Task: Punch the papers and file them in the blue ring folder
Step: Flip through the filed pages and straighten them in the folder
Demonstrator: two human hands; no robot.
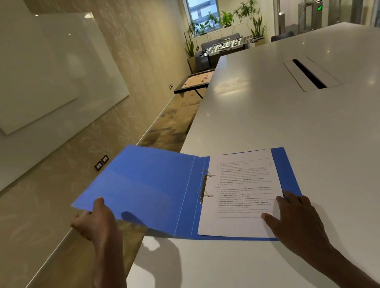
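While blue folder (156, 190) lies open at table (311, 147) corner, left hand (93, 221) pinches overhanging cover edge, right hand (295, 216) flat on papers (243, 192) already on rings (204, 187). Cover light, bendy: hold outer edge. Sheets likely tear at holes.

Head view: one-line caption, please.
Left hand holds the open blue folder's cover; right hand rests on the filed paper.

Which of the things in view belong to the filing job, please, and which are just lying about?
Job: blue ring folder, printed paper on its rings, left hand holding the cover, right hand on the page.

Not part: whiteboard, potted plants, foosball table, table's cable slot.
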